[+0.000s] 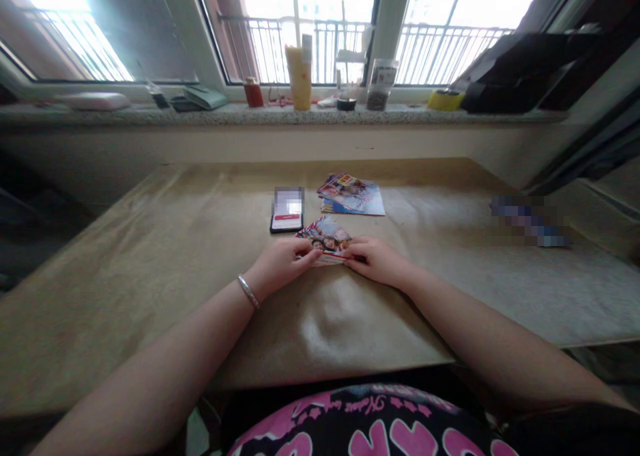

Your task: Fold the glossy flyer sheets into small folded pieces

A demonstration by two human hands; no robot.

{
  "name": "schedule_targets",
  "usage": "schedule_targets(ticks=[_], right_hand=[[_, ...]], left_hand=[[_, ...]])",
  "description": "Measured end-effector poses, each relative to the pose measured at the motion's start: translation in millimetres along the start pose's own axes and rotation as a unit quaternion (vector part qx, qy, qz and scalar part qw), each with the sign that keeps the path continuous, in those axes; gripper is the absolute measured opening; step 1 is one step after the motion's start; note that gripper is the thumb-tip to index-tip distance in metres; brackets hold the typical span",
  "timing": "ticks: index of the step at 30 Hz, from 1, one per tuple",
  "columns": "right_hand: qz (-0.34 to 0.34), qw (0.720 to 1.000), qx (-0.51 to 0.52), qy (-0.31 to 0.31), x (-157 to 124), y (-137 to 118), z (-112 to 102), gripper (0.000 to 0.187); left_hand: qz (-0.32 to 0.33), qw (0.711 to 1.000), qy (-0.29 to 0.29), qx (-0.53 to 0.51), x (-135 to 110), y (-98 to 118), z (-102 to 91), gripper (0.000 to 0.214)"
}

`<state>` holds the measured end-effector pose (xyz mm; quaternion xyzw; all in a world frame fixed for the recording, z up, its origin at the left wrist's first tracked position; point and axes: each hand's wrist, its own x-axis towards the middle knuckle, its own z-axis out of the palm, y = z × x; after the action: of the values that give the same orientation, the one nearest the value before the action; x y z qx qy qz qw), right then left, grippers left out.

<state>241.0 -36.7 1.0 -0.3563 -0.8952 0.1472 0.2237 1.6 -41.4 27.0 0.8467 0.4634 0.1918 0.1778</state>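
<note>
Between my two hands lies a printed picture sheet (327,237), pointed at its far end and showing people and bright colours. My left hand (283,261) grips its left side, thumb along the near edge; a silvery bracelet circles that wrist. Opposite, my right hand (376,259) has its fingers closed on the right near corner. A red line runs along the sheet's near edge. Just beyond my left hand lies a phone (287,219) with a lit screen. Farther back rests a small stack of printed leaflets (353,196).
A tan covered table (165,263) stretches below the window. At the far right lies a blurred coloured item (530,223). Along the granite sill (225,115) stand a yellow cup (299,76) with a straw, a red jar (253,93), a yellow tape roll (445,100) and a black bag (515,76).
</note>
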Motion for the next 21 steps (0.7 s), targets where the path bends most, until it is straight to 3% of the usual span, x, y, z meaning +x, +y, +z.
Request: schedule_targets(ticks=[6,12,15,21], right_hand=[[0.0,1.0,0.03,0.008,0.0,-0.2,0.9,0.011],[0.088,0.994,0.065,0.031,-1.5,-0.7,1.8,0.013],[0.064,0.995,0.062,0.039,-1.4,0.2,1.6,0.009],[0.013,0.998,0.046,0.04,-2.0,2.0,1.5,0.015]], left_hand=[[-0.073,0.995,0.007,-0.061,3.0,-6.1,4.6,0.035],[-0.116,0.991,-0.035,-0.063,4.7,-9.2,5.9,0.036],[-0.127,0.99,-0.039,-0.037,4.7,-8.1,4.5,0.036],[-0.077,0.995,-0.015,0.058,6.8,-8.0,3.4,0.034]])
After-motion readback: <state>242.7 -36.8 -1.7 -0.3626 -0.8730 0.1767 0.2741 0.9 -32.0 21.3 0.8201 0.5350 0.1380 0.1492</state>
